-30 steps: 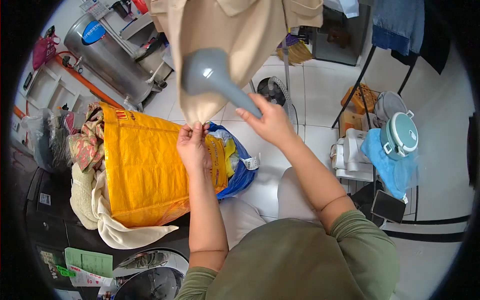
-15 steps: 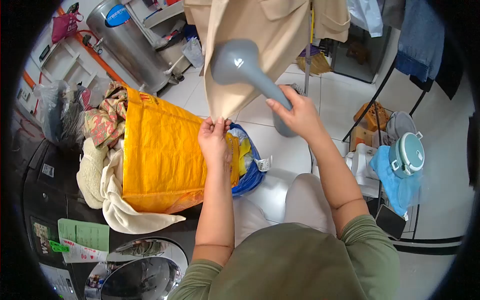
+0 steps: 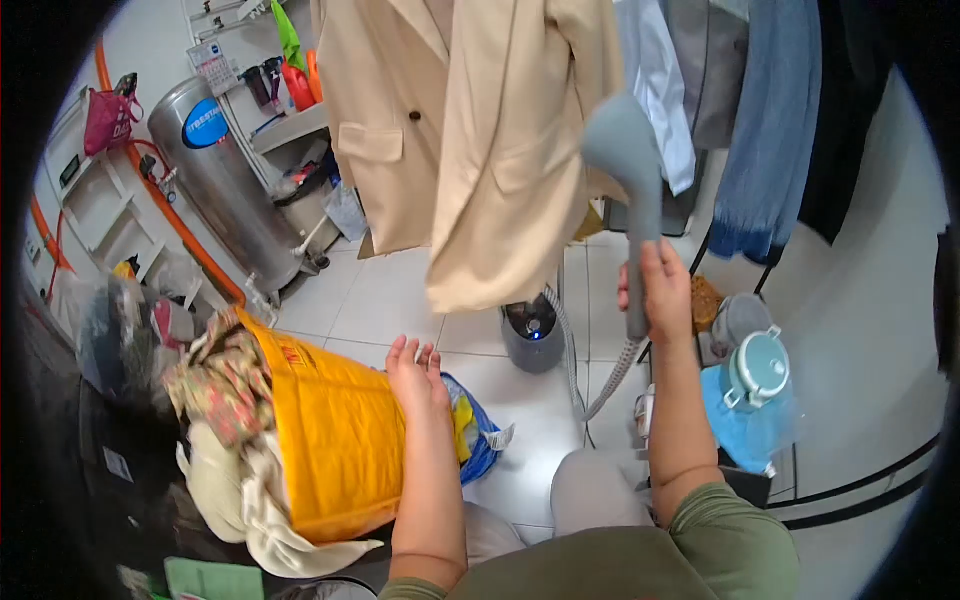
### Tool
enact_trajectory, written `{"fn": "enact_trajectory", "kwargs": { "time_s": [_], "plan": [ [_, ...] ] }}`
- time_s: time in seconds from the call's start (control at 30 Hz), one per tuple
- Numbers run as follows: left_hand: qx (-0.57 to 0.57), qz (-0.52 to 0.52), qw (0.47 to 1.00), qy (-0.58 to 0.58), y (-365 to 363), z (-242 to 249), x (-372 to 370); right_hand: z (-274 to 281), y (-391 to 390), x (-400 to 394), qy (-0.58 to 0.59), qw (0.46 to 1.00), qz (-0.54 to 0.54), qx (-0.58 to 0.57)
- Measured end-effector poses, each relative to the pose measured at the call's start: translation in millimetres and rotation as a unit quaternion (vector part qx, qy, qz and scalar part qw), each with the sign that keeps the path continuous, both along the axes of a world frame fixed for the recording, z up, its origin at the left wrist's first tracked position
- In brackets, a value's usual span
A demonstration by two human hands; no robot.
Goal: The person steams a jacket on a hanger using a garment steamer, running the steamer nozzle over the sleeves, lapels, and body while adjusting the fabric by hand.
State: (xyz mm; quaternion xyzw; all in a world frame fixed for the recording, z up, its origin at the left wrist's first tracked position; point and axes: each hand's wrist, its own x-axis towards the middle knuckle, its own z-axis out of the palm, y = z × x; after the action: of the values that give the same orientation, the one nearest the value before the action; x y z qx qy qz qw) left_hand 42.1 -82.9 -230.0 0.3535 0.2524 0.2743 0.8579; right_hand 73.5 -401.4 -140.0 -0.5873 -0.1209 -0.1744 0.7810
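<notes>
A grey handheld garment steamer (image 3: 632, 165) is upright in my right hand (image 3: 664, 295), fingers wrapped round its handle. Its head overlaps the right side of a hanging beige blazer (image 3: 500, 150). From the handle a ribbed hose (image 3: 612, 385) loops down beside the dark steamer base (image 3: 533, 345), which shows a small blue light on the floor. My left hand (image 3: 418, 375) is empty, fingers apart, below the blazer's lower corner and next to a yellow laundry bag (image 3: 345, 440).
Clothes spill from the yellow bag, and a blue bag (image 3: 485, 455) sits behind it. Jeans (image 3: 765, 130) and a white shirt (image 3: 655, 100) hang at right. A teal lidded pot (image 3: 757, 370) stands on a blue cloth at right. A metal tank (image 3: 225, 190) stands back left.
My left hand has let go of the blazer's hem and opened. My right hand has moved the steamer right and turned it upright. The view has tipped up, showing more of the blazer.
</notes>
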Motion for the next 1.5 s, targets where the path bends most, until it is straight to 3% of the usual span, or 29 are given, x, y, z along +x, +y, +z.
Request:
{"fn": "enact_trajectory", "kwargs": {
  "time_s": [0.13, 0.23, 0.33, 0.57, 0.77, 0.9, 0.97, 1.1, 1.33, 1.43, 1.5],
  "plan": [
    [0.048, -0.071, 0.996, 0.016, -22, 64, 13, 77, -38, 5, 0.043, 0.992, 0.08, 0.089],
    [0.114, -0.145, 0.983, -0.006, -57, 143, 26, 136, -59, 6, 0.068, 0.982, 0.122, 0.128],
    [0.173, -0.263, 0.949, -0.032, -87, 202, 40, 199, -71, 3, 0.064, 0.977, 0.147, 0.139],
    [0.258, -0.546, 0.797, 0.01, -137, 301, 31, 324, -89, -5, -0.006, 0.996, 0.083, 0.009],
    [0.338, -0.649, 0.682, -0.015, -128, 348, 47, 358, -90, 7, -0.062, 0.962, 0.229, 0.137],
    [0.391, -0.67, 0.631, -0.016, -95, 359, 68, 374, -79, 27, -0.107, 0.947, 0.249, 0.173],
    [0.382, -0.675, 0.631, 0.001, -77, 358, 81, 385, -68, 35, -0.114, 0.947, 0.247, 0.174],
    [0.359, -0.664, 0.656, 0.012, -47, 337, 108, 417, -30, 47, -0.056, 0.985, 0.098, 0.133],
    [0.332, -0.623, 0.708, 0.018, -34, 319, 126, 483, 21, 102, -0.099, 0.981, 0.133, 0.098],
    [0.446, -0.556, 0.698, -0.069, -45, 330, 144, 494, 25, 110, -0.115, 0.992, 0.017, 0.041],
    [0.542, -0.474, 0.684, -0.116, -53, 396, 149, 485, 18, 109, -0.127, 0.991, -0.03, 0.032]
  ]
}}
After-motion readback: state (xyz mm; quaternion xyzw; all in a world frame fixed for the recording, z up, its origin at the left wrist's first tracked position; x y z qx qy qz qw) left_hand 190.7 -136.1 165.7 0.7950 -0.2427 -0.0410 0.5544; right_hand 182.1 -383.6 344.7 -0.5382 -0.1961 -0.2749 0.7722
